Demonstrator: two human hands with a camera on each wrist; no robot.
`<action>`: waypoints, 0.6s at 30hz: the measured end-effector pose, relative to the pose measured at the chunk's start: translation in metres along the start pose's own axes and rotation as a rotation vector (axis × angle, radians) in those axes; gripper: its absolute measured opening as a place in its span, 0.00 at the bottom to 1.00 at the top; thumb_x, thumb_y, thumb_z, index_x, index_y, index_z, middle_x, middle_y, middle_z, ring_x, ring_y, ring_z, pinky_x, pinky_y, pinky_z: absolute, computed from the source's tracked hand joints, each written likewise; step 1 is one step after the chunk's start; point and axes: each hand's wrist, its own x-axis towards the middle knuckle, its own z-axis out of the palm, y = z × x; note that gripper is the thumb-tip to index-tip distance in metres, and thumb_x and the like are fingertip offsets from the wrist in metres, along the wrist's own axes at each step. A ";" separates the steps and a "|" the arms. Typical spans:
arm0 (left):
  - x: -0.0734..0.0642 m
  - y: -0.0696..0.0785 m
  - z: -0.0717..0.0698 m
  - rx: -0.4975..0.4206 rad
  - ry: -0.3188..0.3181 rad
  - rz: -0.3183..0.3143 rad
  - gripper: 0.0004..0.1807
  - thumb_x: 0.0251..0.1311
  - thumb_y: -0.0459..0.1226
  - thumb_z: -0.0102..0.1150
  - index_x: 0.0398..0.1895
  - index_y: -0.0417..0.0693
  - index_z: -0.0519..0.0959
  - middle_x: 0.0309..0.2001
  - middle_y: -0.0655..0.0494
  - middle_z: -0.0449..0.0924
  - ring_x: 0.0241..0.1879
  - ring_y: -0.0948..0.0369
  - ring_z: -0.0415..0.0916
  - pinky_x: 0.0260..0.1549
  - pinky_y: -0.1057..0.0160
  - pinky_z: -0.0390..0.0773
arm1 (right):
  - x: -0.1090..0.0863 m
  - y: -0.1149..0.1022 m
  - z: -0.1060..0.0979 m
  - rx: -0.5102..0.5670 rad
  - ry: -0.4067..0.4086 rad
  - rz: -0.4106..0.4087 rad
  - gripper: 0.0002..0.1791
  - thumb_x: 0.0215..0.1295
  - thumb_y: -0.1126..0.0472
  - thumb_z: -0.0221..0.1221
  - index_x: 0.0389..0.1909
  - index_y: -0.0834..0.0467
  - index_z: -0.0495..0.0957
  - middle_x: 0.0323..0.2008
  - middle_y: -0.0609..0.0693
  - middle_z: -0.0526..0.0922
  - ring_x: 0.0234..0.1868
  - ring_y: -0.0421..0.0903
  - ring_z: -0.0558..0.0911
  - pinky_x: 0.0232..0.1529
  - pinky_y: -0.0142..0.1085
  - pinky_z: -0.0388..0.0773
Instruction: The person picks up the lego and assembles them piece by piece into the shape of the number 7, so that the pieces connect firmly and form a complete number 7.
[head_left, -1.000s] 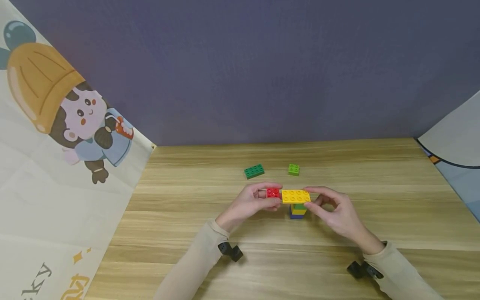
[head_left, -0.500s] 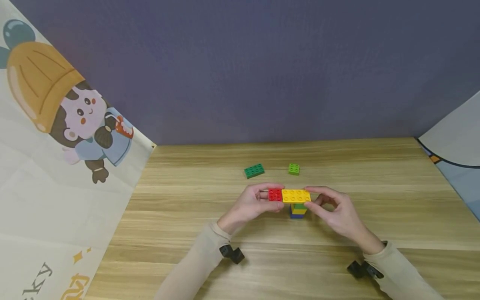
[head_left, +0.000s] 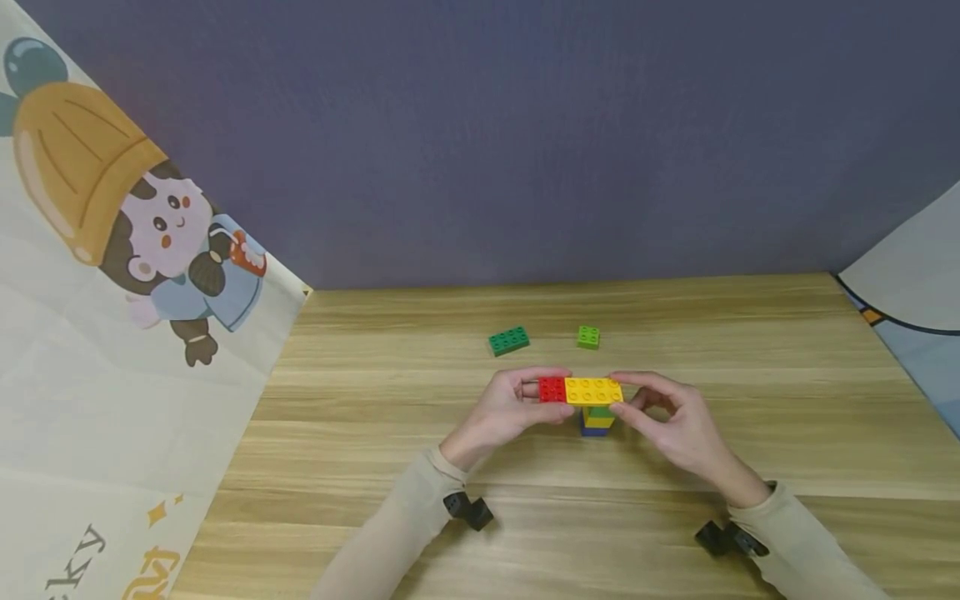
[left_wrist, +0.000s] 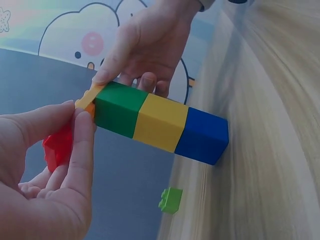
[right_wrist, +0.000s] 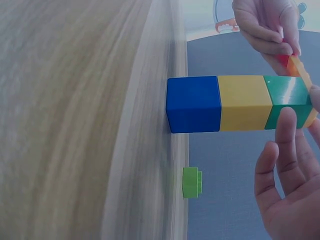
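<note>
A small tower stands upright on the table: a blue block (left_wrist: 202,136) at the bottom, a yellow block (left_wrist: 161,121) over it, then a green block (left_wrist: 120,109). A thin yellow studded brick (head_left: 594,391) lies across its top and sticks out to the left. My right hand (head_left: 678,429) pinches the right end of this yellow brick between thumb and finger. My left hand (head_left: 501,412) holds a red studded brick (head_left: 552,389) between thumb and fingers, at the yellow brick's left end. Whether the two are joined is hidden by the fingers.
Behind the tower, a dark green studded brick (head_left: 508,341) and a small light green brick (head_left: 588,337) lie on the wooden table (head_left: 360,467). A dark blue-grey panel (head_left: 525,150) rises at the table's back edge. A printed cloth (head_left: 90,367) hangs at the left.
My left hand has moved slightly right with the red brick, closing the small gap to the yellow brick. The red brick's top now sits level and flush beside it. My right hand has hardly moved.
</note>
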 end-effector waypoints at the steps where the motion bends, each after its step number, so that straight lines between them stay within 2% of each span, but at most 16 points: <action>1: 0.000 0.000 0.000 0.000 -0.002 0.001 0.30 0.67 0.29 0.70 0.72 0.37 0.76 0.58 0.40 0.88 0.54 0.43 0.88 0.52 0.58 0.89 | 0.000 0.000 0.000 -0.001 -0.001 0.000 0.23 0.61 0.78 0.70 0.57 0.63 0.85 0.38 0.40 0.88 0.28 0.38 0.81 0.33 0.29 0.82; 4: 0.000 0.000 0.000 0.004 -0.001 0.000 0.29 0.67 0.29 0.70 0.71 0.39 0.77 0.57 0.41 0.88 0.55 0.40 0.87 0.52 0.55 0.89 | 0.000 0.000 0.000 0.002 -0.005 0.000 0.22 0.61 0.77 0.71 0.57 0.63 0.85 0.38 0.42 0.88 0.28 0.38 0.82 0.32 0.29 0.82; 11: 0.002 0.000 0.003 0.021 0.015 -0.016 0.27 0.66 0.28 0.70 0.69 0.41 0.79 0.56 0.41 0.89 0.45 0.61 0.89 0.50 0.57 0.90 | 0.000 0.000 0.000 0.003 -0.010 -0.005 0.24 0.58 0.80 0.70 0.56 0.64 0.85 0.45 0.35 0.88 0.29 0.37 0.82 0.32 0.30 0.83; 14: 0.002 0.000 0.003 0.018 0.017 -0.013 0.27 0.66 0.28 0.71 0.69 0.41 0.80 0.56 0.41 0.89 0.45 0.61 0.90 0.50 0.58 0.90 | 0.000 0.000 0.000 -0.003 -0.011 0.001 0.24 0.58 0.80 0.70 0.56 0.64 0.85 0.44 0.36 0.88 0.29 0.37 0.82 0.32 0.30 0.83; 18: 0.002 0.000 0.003 0.024 0.018 -0.010 0.27 0.66 0.29 0.71 0.68 0.42 0.80 0.56 0.42 0.89 0.46 0.60 0.90 0.52 0.54 0.89 | 0.000 0.001 -0.001 -0.018 -0.013 0.011 0.24 0.59 0.79 0.71 0.56 0.63 0.85 0.43 0.34 0.88 0.29 0.37 0.82 0.32 0.29 0.83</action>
